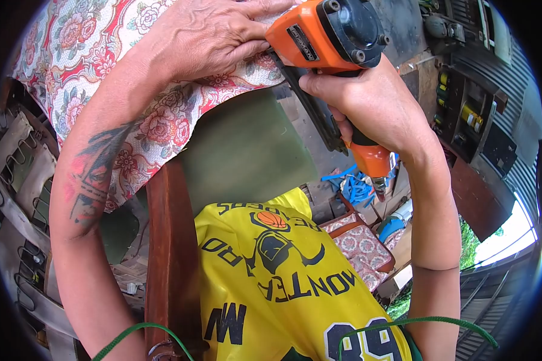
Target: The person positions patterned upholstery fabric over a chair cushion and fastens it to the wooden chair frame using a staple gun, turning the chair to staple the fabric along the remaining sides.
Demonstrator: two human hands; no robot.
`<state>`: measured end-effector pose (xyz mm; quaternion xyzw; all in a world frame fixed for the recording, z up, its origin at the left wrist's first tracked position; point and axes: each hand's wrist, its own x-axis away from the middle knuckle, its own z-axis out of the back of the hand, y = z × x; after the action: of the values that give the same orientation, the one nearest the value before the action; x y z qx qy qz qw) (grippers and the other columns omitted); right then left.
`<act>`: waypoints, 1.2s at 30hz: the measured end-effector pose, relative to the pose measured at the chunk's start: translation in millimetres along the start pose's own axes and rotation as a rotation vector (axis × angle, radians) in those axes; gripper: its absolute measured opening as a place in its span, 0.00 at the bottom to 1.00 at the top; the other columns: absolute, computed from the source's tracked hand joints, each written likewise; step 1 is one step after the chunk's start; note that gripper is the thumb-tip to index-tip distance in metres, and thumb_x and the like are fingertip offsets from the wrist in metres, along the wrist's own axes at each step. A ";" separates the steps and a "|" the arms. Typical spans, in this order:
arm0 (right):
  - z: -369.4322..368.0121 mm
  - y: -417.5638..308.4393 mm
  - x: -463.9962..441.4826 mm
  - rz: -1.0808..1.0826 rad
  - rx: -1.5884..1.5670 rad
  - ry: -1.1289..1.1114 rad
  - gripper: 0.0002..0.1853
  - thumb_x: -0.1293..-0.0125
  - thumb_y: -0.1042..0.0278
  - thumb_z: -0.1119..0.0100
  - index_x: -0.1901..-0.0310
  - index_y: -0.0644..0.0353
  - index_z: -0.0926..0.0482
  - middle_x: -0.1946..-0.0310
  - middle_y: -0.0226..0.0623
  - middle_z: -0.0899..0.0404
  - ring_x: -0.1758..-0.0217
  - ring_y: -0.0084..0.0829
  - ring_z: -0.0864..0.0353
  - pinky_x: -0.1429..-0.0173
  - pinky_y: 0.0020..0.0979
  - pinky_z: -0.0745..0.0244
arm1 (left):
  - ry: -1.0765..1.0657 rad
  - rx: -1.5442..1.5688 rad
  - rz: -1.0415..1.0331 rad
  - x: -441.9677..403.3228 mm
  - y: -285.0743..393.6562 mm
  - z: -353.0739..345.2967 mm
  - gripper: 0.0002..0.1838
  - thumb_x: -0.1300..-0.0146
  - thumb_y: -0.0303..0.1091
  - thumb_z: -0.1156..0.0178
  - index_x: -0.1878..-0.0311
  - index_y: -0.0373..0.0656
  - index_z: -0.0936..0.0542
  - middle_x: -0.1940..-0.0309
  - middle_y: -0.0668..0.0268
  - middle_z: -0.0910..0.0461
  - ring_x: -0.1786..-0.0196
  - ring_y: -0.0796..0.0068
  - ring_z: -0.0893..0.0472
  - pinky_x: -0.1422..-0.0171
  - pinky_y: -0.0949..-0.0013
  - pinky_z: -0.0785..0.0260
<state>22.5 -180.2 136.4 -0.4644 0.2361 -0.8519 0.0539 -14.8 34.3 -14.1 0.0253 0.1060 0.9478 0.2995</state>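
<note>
Our right hand (373, 99) wraps the grip of the orange nail gun (310, 42), its body just right of our left hand (208, 33), which lies with fingers slightly spread on the floral fabric (165, 123), far left.

A furniture-covering workshop, roofed or walled in metal sheet.
Floral cloth (162, 123) and an orange power tool (319, 42) show beside a brown wooden piece (171, 240), with strips and wavy wire springs (25, 265) at the left; a patterned padded seat (360, 246), yellow rolls (473, 117) and corrugated sheeting (494, 69) fill the right (greenery (468, 240) shows through a bright gap).
</note>
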 end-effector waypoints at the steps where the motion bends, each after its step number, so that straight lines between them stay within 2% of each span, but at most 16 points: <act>1: -0.5 2.0 -0.8 0.035 0.014 0.006 0.15 0.38 0.65 0.36 0.51 0.63 0.16 0.77 0.35 0.19 0.78 0.26 0.21 0.70 0.35 0.24 | 0.013 0.026 -0.017 -0.1 -1.9 -1.3 0.31 0.15 0.58 0.75 0.12 0.76 0.45 0.10 0.76 0.47 0.10 0.51 0.49 0.10 0.23 0.72; 4: 1.0 -1.0 0.2 -0.059 -0.012 -0.021 0.15 0.38 0.65 0.36 0.52 0.63 0.16 0.79 0.34 0.20 0.80 0.26 0.22 0.73 0.35 0.26 | 0.023 0.017 -0.038 1.4 -2.7 -0.9 0.31 0.14 0.57 0.74 0.12 0.75 0.46 0.10 0.76 0.48 0.10 0.52 0.50 0.09 0.23 0.73; 9: 0.4 1.4 0.6 -0.035 -0.046 -0.015 0.14 0.38 0.66 0.36 0.53 0.64 0.17 0.81 0.33 0.22 0.82 0.25 0.24 0.76 0.34 0.28 | -0.024 0.005 -0.039 4.2 -2.0 6.7 0.31 0.14 0.58 0.72 0.12 0.74 0.44 0.10 0.73 0.48 0.09 0.53 0.51 0.08 0.28 0.72; 11: 3.6 1.2 -0.8 -0.045 -0.067 -0.015 0.14 0.38 0.66 0.36 0.54 0.65 0.17 0.81 0.33 0.22 0.82 0.24 0.24 0.76 0.33 0.28 | -0.112 0.336 -0.060 7.5 -15.6 17.8 0.31 0.14 0.59 0.71 0.12 0.73 0.43 0.10 0.69 0.47 0.09 0.54 0.51 0.07 0.32 0.72; 13: 3.3 0.7 1.3 -0.038 -0.080 -0.025 0.14 0.38 0.67 0.36 0.53 0.66 0.18 0.81 0.32 0.23 0.82 0.24 0.23 0.76 0.33 0.29 | -0.132 0.226 -0.064 17.1 -14.8 23.6 0.31 0.14 0.60 0.70 0.12 0.74 0.42 0.11 0.67 0.46 0.09 0.54 0.51 0.06 0.35 0.72; 15: 3.9 -1.5 1.9 -0.031 -0.083 -0.028 0.14 0.37 0.67 0.36 0.53 0.65 0.18 0.81 0.32 0.23 0.82 0.24 0.23 0.76 0.33 0.29 | -0.083 0.093 -0.064 22.8 -12.0 22.9 0.30 0.13 0.60 0.69 0.13 0.76 0.42 0.11 0.67 0.45 0.09 0.54 0.51 0.07 0.34 0.72; 16: 4.4 -2.6 1.8 -0.032 -0.081 -0.028 0.14 0.37 0.67 0.35 0.53 0.65 0.18 0.81 0.32 0.23 0.82 0.24 0.23 0.76 0.33 0.29 | -0.079 0.099 -0.064 23.9 -11.3 22.8 0.29 0.13 0.59 0.69 0.14 0.78 0.41 0.11 0.68 0.44 0.09 0.53 0.51 0.08 0.29 0.72; 20: 4.5 4.6 2.9 -0.026 -0.141 -0.040 0.13 0.37 0.67 0.34 0.54 0.65 0.17 0.82 0.31 0.23 0.82 0.25 0.23 0.76 0.33 0.29 | -0.092 0.019 -0.069 24.0 -7.6 20.8 0.29 0.14 0.60 0.68 0.14 0.79 0.41 0.11 0.69 0.44 0.09 0.50 0.51 0.09 0.24 0.71; 22: 3.6 6.1 8.0 0.024 -0.174 0.005 0.11 0.37 0.67 0.33 0.57 0.65 0.17 0.82 0.31 0.24 0.83 0.25 0.23 0.76 0.33 0.29 | -0.057 0.042 -0.071 24.2 -8.7 19.5 0.29 0.14 0.61 0.68 0.15 0.80 0.37 0.12 0.70 0.43 0.10 0.48 0.50 0.10 0.21 0.70; 30: -3.1 -1.5 30.0 -0.059 -0.210 0.036 0.08 0.37 0.68 0.33 0.62 0.64 0.18 0.83 0.30 0.25 0.83 0.24 0.25 0.75 0.32 0.30 | -0.052 0.030 -0.069 26.9 -6.3 14.8 0.28 0.15 0.63 0.66 0.18 0.82 0.33 0.12 0.74 0.41 0.10 0.43 0.52 0.12 0.18 0.70; 36: -10.9 -0.4 22.6 0.022 -0.178 0.013 0.09 0.38 0.68 0.34 0.61 0.65 0.18 0.82 0.34 0.23 0.82 0.24 0.23 0.73 0.33 0.27 | -0.034 0.003 -0.063 27.1 -5.7 11.9 0.26 0.15 0.62 0.65 0.18 0.88 0.35 0.12 0.74 0.41 0.10 0.41 0.52 0.13 0.16 0.69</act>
<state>0.9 -183.1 148.9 -0.4594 0.3164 -0.8297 0.0201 -32.4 56.6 -4.1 0.0384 0.1029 0.9373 0.3308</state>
